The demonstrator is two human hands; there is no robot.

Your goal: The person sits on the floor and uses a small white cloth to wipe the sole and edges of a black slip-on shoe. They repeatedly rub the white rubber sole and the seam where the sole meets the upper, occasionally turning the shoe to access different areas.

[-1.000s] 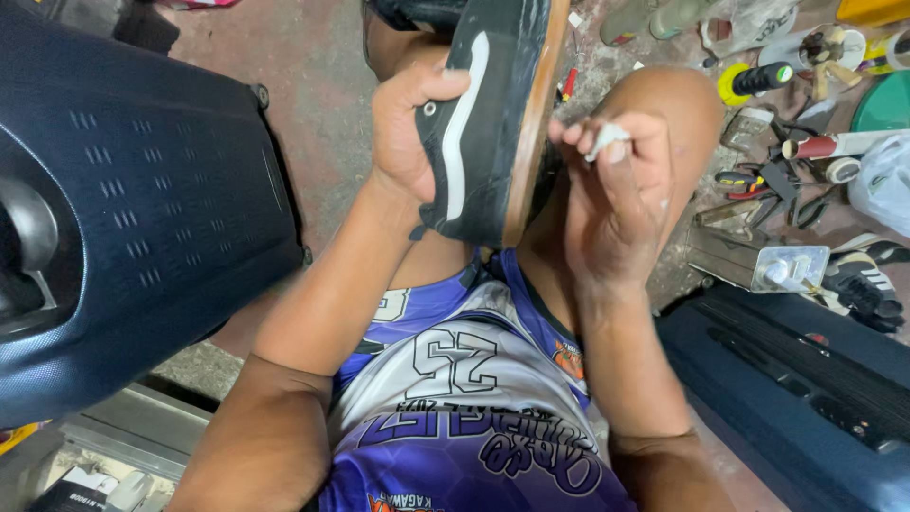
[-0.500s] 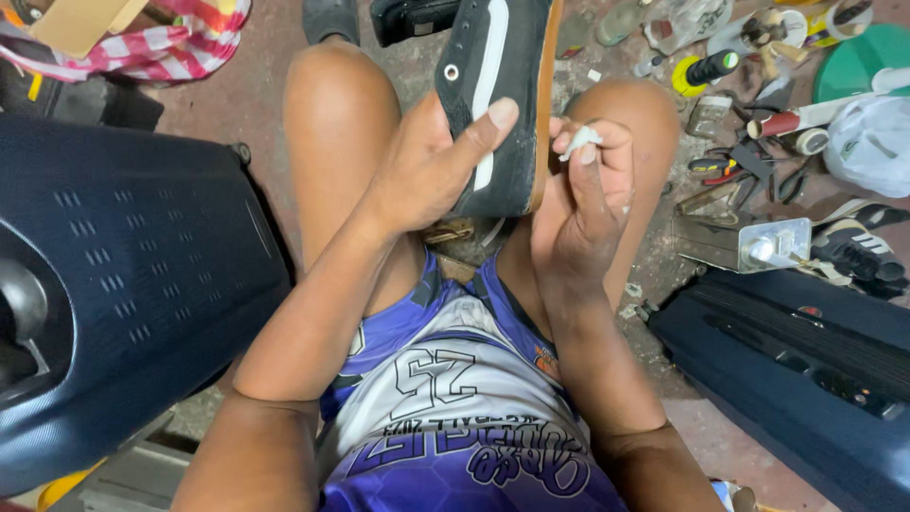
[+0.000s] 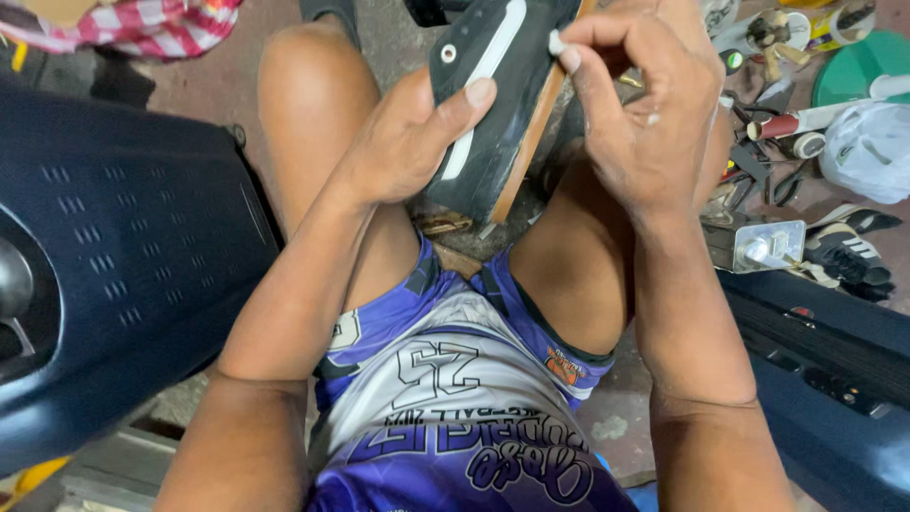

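A black sneaker [image 3: 488, 104] with a white side stripe and a brown sole edge stands on end between my knees. My left hand [image 3: 403, 142] grips its side, thumb pressed on the white stripe. My right hand [image 3: 645, 114] is at the shoe's sole edge, with thumb and forefinger pinching a small white piece [image 3: 556, 43] against the upper part of the sole. What the white piece is I cannot make out.
A dark blue plastic case [image 3: 114, 246] lies at my left, another dark case [image 3: 825, 379] at lower right. Tools, a metal block [image 3: 763, 248], a white bag [image 3: 867, 152], a green lid [image 3: 858, 66] and tubes litter the floor at right. Checked cloth [image 3: 152, 24] at top left.
The view has dropped closer to the shoe. My right hand has shifted up along the sole edge with the white piece; my left hand keeps its grip on the shoe.
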